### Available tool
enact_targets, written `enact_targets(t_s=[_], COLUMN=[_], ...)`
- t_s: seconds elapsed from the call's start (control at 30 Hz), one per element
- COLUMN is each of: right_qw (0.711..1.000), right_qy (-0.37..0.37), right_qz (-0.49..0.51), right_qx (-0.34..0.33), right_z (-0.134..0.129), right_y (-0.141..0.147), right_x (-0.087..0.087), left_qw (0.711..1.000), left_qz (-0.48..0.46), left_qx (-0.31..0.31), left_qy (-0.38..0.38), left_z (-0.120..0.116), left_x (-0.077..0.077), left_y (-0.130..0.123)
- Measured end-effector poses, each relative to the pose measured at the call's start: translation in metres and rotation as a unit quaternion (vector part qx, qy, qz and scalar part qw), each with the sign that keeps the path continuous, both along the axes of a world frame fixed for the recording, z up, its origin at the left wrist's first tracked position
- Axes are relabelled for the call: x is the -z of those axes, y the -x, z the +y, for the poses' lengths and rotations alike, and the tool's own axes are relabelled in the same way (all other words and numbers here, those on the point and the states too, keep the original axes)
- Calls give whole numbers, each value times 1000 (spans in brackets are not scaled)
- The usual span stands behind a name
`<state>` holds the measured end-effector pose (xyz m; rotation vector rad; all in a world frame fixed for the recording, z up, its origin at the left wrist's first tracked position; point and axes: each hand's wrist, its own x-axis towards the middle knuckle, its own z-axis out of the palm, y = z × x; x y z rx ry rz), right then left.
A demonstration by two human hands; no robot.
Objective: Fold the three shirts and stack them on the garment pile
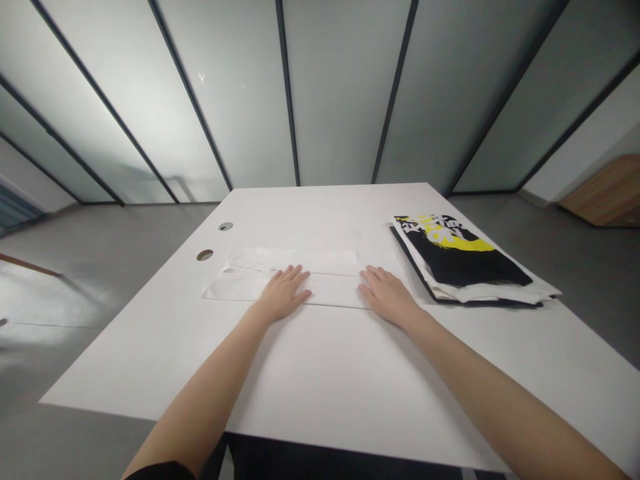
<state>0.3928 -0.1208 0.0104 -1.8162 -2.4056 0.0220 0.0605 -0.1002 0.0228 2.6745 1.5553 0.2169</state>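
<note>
A white folded garment (330,288), probably a T-shirt, lies as a long flat strip across the middle of the white table. My left hand (284,293) rests flat on its middle part, palm down with fingers stretched out. Over the strip's right end lies my right hand (387,295), also palm down, its fingers extended. Both hands are open and grip nothing. A seam or fold line runs along the strip between them. The cloth under my palms is hidden.
On the right of the table (320,380) lies a stack of folded garments (470,267), topped by a black, yellow and white print. Two round holes (205,255) pierce the table's left side. Frosted glass panels (340,93) stand behind the far edge.
</note>
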Motion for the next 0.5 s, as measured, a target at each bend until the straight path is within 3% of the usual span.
enact_targets(t_s=[0.07, 0.13, 0.23, 0.37, 0.43, 0.5], right_qw=[1000, 999, 998, 998, 999, 1000], right_qy=[1, -5, -39, -46, -16, 12], right_qz=[-1, -3, 11, 22, 14, 7], right_qx=[16, 47, 38, -43, -43, -14], right_z=[-5, -11, -19, -20, -16, -11], right_y=[3, 11, 26, 43, 44, 40], right_x=[-9, -15, -13, 4, 12, 16], left_qw=[1000, 998, 994, 998, 998, 999], left_qz=[18, 31, 19, -30, -32, -23], left_qx=[-7, -53, -107, -20, 26, 33], left_qy=[1, -7, -29, -59, -47, -31], left_z=[-10, -19, -30, -29, -23, -14], left_x=[-6, -14, -18, 1, 13, 22], left_y=[-14, -26, -42, -60, -63, -60])
